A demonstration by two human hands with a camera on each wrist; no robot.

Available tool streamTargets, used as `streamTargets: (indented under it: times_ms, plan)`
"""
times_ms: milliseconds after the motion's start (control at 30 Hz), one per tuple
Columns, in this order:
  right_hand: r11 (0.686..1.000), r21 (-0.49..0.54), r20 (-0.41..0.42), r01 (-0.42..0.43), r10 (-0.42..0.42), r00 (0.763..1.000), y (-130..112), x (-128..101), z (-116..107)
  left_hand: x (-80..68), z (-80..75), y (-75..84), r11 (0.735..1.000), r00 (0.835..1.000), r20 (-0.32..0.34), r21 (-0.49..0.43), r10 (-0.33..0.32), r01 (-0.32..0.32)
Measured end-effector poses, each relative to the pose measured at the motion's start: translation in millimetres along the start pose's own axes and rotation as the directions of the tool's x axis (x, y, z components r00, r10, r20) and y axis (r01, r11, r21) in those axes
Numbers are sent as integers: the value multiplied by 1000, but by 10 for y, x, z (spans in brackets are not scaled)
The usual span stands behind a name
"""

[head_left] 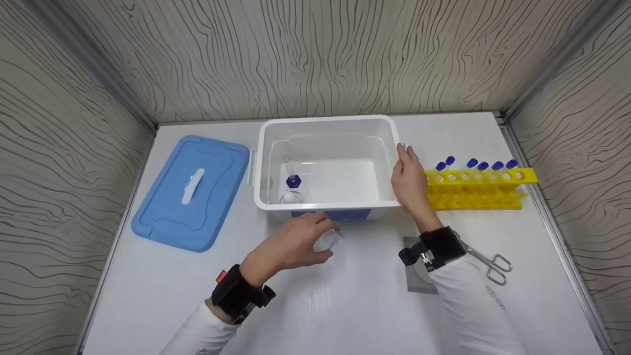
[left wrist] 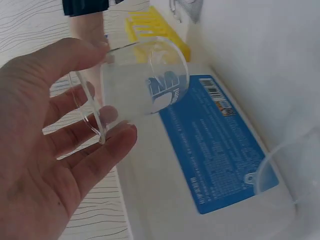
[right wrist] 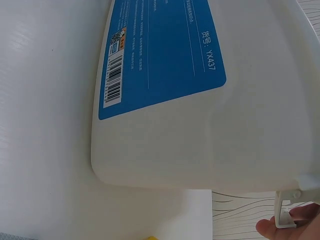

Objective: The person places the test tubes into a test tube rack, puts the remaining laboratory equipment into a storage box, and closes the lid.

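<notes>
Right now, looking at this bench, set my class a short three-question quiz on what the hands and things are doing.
1. True or false: the left hand holds a clear glass beaker.
2. Where does the right hand rest? A) on the blue lid B) against the right side of the white tub C) on the metal tongs
3. Fill in: the blue-capped tubes stand in a ____ rack.

Key
1. True.
2. B.
3. Yellow.
</notes>
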State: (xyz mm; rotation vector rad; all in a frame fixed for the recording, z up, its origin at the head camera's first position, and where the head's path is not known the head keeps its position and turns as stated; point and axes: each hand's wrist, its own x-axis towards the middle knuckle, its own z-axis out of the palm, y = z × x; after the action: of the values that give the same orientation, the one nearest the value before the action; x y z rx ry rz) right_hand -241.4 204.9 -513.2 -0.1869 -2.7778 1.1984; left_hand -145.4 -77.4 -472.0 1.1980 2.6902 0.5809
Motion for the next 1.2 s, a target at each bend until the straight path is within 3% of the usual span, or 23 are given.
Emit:
streamTargets:
  times_ms: [300, 500, 767, 967, 1200]
  plan:
    - [1000, 4, -7, -11, 11, 1000, -1, 9, 1, 108, -478, -14, 995, 980, -197, -94, 12, -31]
    - [1000, 10, -11, -5, 6, 1000, -1, 11, 0, 289, -768, -107, 993, 966, -258, -114, -1, -30]
    - [1000, 7, -25, 1, -1, 1000, -4, 4, 7, 558, -920, -207, 995, 981, -183, -87, -61, 45]
    - [1000, 1, -8, -14, 14, 1000, -10, -5, -1, 727, -894, -304, 992, 989, -87, -60, -119, 114]
    - [1000, 0, -13, -15, 15, 1000, -20, -11, 0, 878, -828, -461, 986, 986, -13, -31, -166, 165]
